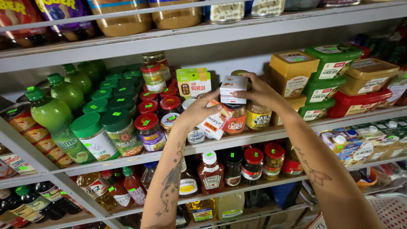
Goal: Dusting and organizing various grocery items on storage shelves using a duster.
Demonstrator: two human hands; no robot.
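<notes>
My left hand (196, 111) grips a small red and white carton (217, 121), tilted in front of the jars on the middle shelf. My right hand (259, 90) rests its fingers on a small white box (233, 84) that sits on top of another white box (232, 98), above a dark jar (235, 121). A yellow-labelled jar (258, 118) stands just under my right wrist. A green and orange carton (193, 81) stands behind my left hand.
Green-lidded and red-lidded jars (120, 129) and lime-green bottles (55, 118) fill the shelf's left side. Yellow, green and red tubs (335, 63) are stacked at the right. Sauce bottles (210, 171) line the shelf below. A metal shelf edge (254, 136) runs across.
</notes>
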